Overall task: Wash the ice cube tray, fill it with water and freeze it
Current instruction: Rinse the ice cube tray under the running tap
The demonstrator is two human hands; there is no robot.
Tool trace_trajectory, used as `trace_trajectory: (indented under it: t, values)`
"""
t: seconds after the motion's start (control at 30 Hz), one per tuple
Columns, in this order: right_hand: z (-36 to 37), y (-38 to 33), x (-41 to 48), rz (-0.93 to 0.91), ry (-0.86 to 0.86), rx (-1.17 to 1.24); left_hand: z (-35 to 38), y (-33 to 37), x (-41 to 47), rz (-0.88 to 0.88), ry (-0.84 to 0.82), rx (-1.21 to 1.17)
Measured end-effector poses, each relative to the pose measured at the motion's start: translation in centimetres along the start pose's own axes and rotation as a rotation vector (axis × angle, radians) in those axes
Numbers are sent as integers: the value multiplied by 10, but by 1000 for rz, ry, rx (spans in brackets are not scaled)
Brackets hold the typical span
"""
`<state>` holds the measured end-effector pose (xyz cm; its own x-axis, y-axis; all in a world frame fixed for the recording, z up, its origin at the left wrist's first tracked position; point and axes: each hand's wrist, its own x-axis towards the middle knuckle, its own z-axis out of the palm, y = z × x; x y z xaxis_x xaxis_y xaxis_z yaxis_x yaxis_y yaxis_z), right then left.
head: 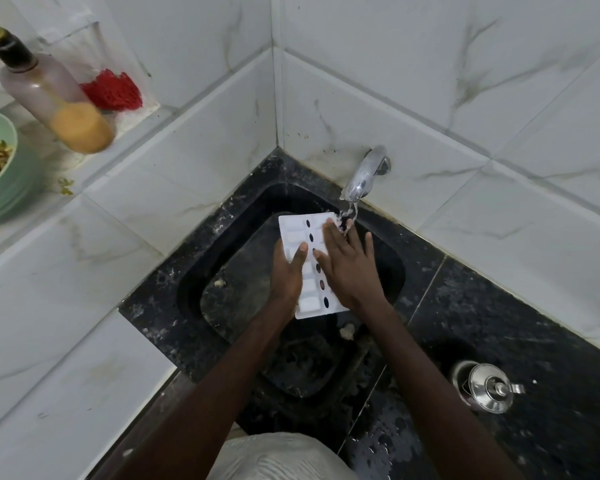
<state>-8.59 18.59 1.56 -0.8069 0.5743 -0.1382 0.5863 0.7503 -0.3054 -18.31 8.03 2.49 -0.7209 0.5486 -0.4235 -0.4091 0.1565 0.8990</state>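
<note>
Gripping white ice cube tray (307, 303) edge — left hand (286, 275); right hand (350, 268) flat on it, fingers (329, 233) straight. Dark oval slots (326, 301) along centre.

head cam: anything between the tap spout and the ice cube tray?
Only running water: it falls from the tap spout to the far corner of the ice cube tray, beside the right hand. Head view.

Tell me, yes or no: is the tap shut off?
No, water streams from the tap onto the fingers of the right hand spread flat over the ice cube tray.
</note>
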Motion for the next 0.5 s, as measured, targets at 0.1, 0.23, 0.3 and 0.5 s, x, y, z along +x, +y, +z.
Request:
trace_trajectory:
  t: [0.1,0.23,0.3,0.5]
  values:
    - [3,2,-8,-89,-7,-42,-7,4,5,13,58,-5]
    - [-1,9,3,43,29,2,1,6,3,-6,31,-18]
    - [-2,4,4,29,26,6,7,7,2,-2,19,-25]
    - [-4,6,-9,-104,9,-71,8,12,9,31,48,-30]
